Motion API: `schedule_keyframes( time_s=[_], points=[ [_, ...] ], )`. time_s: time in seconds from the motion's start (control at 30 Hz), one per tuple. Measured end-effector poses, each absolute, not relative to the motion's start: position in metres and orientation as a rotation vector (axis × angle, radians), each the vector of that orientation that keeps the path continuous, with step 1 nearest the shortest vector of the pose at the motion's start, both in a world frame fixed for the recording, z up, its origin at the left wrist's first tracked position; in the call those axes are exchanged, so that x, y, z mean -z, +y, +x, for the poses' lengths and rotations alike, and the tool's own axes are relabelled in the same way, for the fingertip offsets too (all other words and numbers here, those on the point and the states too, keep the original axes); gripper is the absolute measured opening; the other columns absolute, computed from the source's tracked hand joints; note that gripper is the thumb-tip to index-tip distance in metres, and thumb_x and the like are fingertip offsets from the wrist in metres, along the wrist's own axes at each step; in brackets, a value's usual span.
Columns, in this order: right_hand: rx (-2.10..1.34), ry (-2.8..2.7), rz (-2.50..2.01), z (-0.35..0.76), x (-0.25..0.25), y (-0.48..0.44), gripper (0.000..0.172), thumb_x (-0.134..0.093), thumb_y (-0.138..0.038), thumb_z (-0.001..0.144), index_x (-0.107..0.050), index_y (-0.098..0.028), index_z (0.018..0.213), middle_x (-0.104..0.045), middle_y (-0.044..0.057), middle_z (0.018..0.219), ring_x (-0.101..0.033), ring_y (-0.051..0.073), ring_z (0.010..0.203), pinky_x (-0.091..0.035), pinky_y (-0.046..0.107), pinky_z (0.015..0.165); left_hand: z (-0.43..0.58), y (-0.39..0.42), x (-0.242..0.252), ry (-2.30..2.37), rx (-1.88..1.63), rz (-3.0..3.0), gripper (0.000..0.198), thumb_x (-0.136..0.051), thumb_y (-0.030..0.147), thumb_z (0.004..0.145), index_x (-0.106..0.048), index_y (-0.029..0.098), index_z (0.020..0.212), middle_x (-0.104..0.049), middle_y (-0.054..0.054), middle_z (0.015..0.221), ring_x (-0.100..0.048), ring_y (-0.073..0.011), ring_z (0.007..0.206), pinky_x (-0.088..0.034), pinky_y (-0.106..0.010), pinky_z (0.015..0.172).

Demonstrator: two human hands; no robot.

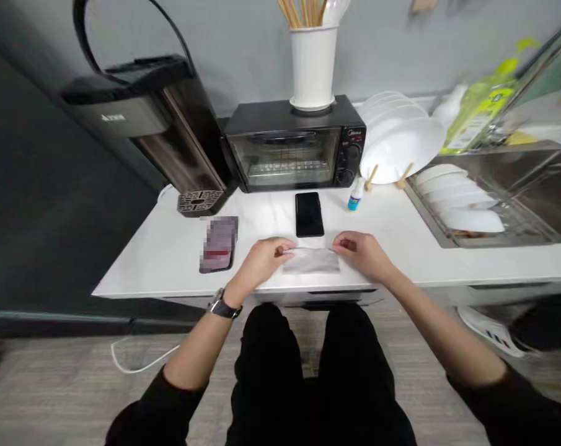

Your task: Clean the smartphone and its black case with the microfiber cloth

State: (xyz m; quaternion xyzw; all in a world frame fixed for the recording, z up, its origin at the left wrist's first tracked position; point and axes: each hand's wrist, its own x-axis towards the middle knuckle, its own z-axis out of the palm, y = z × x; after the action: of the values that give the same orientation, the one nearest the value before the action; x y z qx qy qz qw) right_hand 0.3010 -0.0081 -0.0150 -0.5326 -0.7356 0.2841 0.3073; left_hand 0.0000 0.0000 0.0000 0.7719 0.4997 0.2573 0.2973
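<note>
View: head camera, the only one.
Pale sheet: thin folded sheet (312,261), cloth or paper, cannot tell which; flat on the counter (394,226) near its front edge, between the hands, just in front of the black phone (309,214).
Left hand (267,255): thumb and fingertips pinched together on the sheet's far left corner.
Right hand (361,253): pinched likewise at the far right corner; exact finger contact slightly blurred.
Step in hand: looks like spreading or straightening the sheet by its far edge; judgement only.
Next move calls for: an even grip at both corners and light, level tension, since so thin a sheet would likely crease or skew.
Around the sheet: second phone-like item (220,244), partly pixelated, beyond the left hand; small bottle (355,196) upright behind the right hand; toaster oven (287,148) at the back.
</note>
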Motion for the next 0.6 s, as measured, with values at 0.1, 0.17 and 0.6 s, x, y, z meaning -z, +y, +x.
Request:
schedule_keyframes(
  time_s=[0.1, 0.17, 0.6],
  points=[
    [-0.736, -1.991, -1.368, 0.294, 0.017, -0.007, 0.007, -0.079, -0.03, 0.091, -0.077, -0.025, 0.096, -0.075, 0.003, 0.097, -0.065, 0.019, 0.084, -0.049, 0.035, 0.08, 0.002, -0.001, 0.002, 1.305, -0.697, 2.047, 0.003, -0.08, 0.021, 0.092, -0.083, 0.021, 0.094, -0.083, -0.002, 0.097, -0.076, -0.0183, 0.089, -0.053, -0.029, 0.083],
    [-0.744, -2.006, -1.347, 0.292, 0.018, -0.005, 0.005, -0.081, -0.028, 0.088, -0.078, -0.025, 0.092, -0.075, 0.003, 0.099, -0.066, 0.02, 0.09, -0.05, 0.036, 0.084, 0.003, -0.001, 0.002, 1.308, -0.696, 2.043, 0.003, -0.08, 0.023, 0.093, -0.083, 0.021, 0.092, -0.084, -0.001, 0.097, -0.076, -0.0185, 0.088, -0.053, -0.029, 0.082],
    [-0.714, -1.842, -1.09, 0.3, 0.001, -0.005, 0.016, -0.077, -0.04, 0.095, -0.083, -0.025, 0.097, -0.082, 0.007, 0.114, -0.076, 0.024, 0.107, -0.059, 0.045, 0.103, 0.003, -0.001, -0.011, 1.031, -1.034, 2.526, 0.026, -0.069, 0.028, 0.103, -0.081, 0.027, 0.126, -0.072, -0.007, 0.146, -0.067, -0.0248, 0.123, -0.057, -0.048, 0.107]
  ],
)
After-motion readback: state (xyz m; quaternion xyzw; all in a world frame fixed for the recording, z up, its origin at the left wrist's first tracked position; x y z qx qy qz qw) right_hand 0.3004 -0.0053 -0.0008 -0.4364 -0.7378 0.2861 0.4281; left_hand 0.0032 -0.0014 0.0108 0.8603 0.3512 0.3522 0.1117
